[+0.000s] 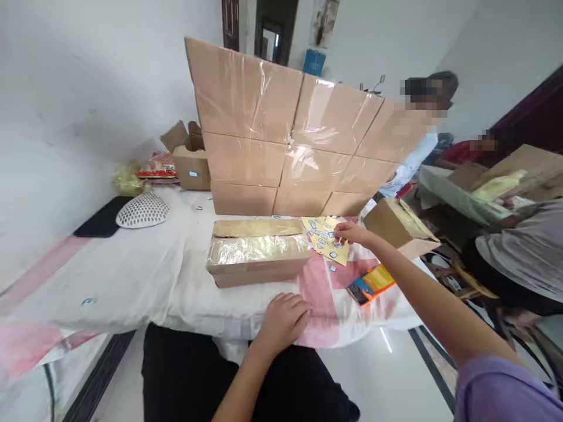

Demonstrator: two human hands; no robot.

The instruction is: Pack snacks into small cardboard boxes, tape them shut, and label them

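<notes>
My right hand reaches over a yellow sheet printed or stuck with small blue-and-white pieces. Its fingers are drawn together at the sheet's right part, and whatever they pinch is too small to make out. A second yellow sheet lies partly beneath, behind the first. My left hand rests on the cloth at the table's near edge, fingers stretched out, holding nothing. Between the hands and the cardboard screen sits a long taped cardboard box. One small loose blue-and-white piece is on the pink cloth.
A tall taped cardboard screen stands across the back. An orange-and-blue packet lies at right, near another carton. At left are a white perforated cover, a black flat item and an opened box. Other people sit at right.
</notes>
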